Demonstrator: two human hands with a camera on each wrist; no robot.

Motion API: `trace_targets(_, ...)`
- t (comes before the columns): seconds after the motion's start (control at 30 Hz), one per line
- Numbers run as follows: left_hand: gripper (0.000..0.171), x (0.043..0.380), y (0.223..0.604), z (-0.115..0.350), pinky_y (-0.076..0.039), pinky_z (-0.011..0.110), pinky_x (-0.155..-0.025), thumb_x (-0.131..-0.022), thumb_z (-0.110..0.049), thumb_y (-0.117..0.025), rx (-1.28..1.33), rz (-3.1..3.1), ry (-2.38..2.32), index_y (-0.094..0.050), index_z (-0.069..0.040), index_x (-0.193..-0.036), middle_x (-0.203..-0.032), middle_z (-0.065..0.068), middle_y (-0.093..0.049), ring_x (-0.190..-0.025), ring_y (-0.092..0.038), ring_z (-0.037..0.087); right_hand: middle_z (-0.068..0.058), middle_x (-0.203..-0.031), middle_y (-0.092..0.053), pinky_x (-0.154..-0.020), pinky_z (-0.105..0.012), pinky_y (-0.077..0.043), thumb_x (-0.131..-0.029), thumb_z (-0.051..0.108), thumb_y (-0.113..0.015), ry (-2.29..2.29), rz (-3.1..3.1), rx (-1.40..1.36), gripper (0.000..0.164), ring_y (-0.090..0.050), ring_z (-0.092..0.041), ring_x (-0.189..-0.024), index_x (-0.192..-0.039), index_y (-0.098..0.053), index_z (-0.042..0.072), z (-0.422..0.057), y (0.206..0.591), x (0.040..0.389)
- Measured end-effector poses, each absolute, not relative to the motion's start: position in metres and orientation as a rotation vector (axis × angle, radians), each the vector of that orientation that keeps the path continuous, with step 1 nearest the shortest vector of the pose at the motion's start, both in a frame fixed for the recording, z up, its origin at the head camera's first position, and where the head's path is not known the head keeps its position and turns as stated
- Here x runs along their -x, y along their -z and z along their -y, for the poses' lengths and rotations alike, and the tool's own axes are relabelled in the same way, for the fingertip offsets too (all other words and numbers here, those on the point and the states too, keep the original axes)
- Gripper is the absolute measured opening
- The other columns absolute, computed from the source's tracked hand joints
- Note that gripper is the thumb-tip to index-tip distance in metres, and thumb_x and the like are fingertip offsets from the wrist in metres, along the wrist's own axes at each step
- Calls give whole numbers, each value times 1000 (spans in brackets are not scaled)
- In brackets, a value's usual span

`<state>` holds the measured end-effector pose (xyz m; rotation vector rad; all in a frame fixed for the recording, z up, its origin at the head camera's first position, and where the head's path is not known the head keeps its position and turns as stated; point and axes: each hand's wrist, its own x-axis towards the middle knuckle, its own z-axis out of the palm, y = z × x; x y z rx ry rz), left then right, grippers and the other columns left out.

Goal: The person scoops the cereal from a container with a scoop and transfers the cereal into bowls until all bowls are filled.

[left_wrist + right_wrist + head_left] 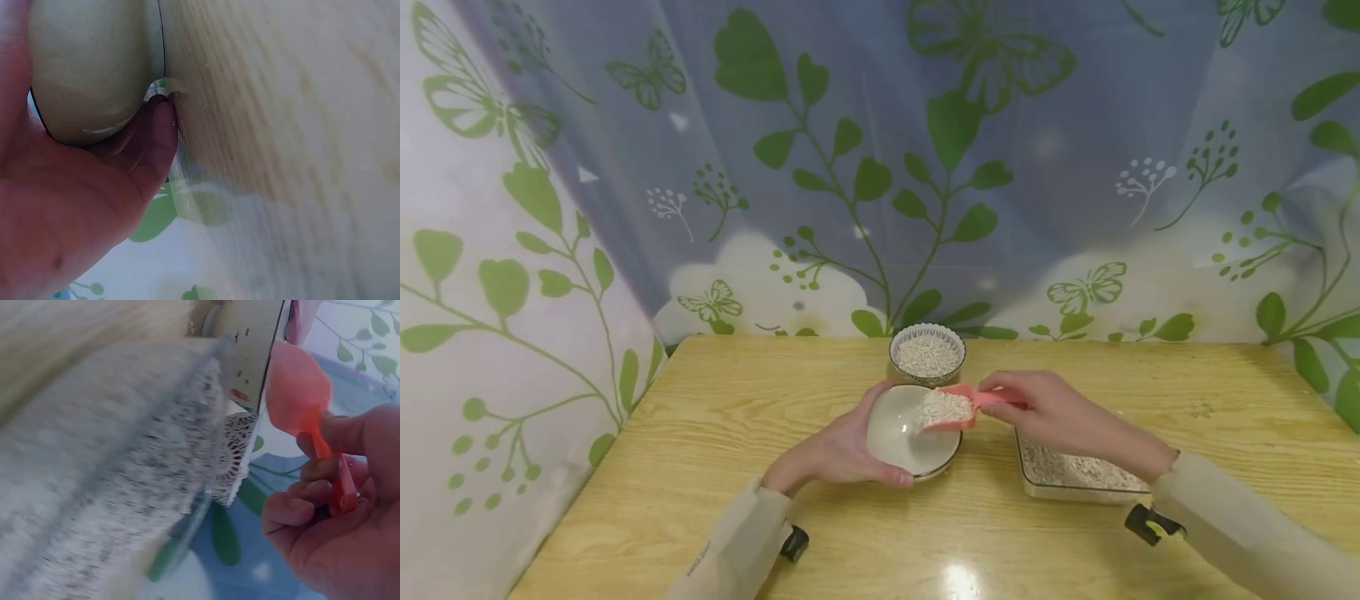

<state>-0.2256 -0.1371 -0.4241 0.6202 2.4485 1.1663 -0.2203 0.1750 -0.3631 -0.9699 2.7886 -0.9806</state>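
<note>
A shallow off-white bowl (891, 433) with a dark rim is tilted in the head view. My left hand (850, 442) grips it from the left, thumb along its near side. In the left wrist view, fingers (164, 134) curl beneath the pale bowl (94, 75). My right hand (1037, 408) holds a pink scoop (973, 400) by its handle, over the bowl's right side. Pale oat-like flakes (946, 407) lie on the scoop. The right wrist view shows the scoop's underside (299, 387) by the bowl rim, fingers wrapped round the handle.
Behind the bowl stands a fluted, patterned bowl (927, 354) of pale flakes. A rectangular tray (1086, 496) of flakes lies under my right forearm. The wooden table (760, 367) meets a leaf-printed curtain (880, 167) at its back edge.
</note>
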Motion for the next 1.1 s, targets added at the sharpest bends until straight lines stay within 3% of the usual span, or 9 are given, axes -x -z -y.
trace_targets(0.23, 130, 227, 423, 137, -45, 56, -111, -69, -43, -93, -632, -2468, -1135, -8, -22, -165, -150, 15, -49, -133, -52, 32, 1, -96, -76, -73, -31, -55, -101, 19, -64, 667, -2894, 1216, 14, -65, -9, -80, -106, -74, 11, -157, 344, 226)
trace_targets(0.53, 131, 228, 425, 137, -45, 56, -109, -69, -44, -93, -639, -2477, -1122, -7, -21, -165, -148, 15, -50, -131, -53, 30, 10, -86, -69, -67, -26, -48, -99, 17, -67, 472, -2873, 1267, 9, -56, -4, -75, -94, -73, 21, -141, 323, 226)
trace_targets(0.83, 131, 227, 423, 137, -45, 58, -109, -69, -43, -93, -643, -2454, -1137, -7, -20, -165, -149, 15, -49, -132, -52, 31, 10, -79, -64, -63, -22, -46, -97, 13, -68, 421, -2849, 1261, 8, -51, -4, -69, -93, -73, 18, -137, 314, 223)
trace_targets(1.1, 130, 227, 424, 137, -44, 57, -110, -70, -43, -92, -655, -2443, -1151, -6, -20, -165, -150, 14, -48, -133, -51, 30, 8, -88, -71, -66, -24, -49, -96, 13, -68, 414, -2890, 1260, 9, -55, -4, -72, -101, -75, 17, -141, 311, 223)
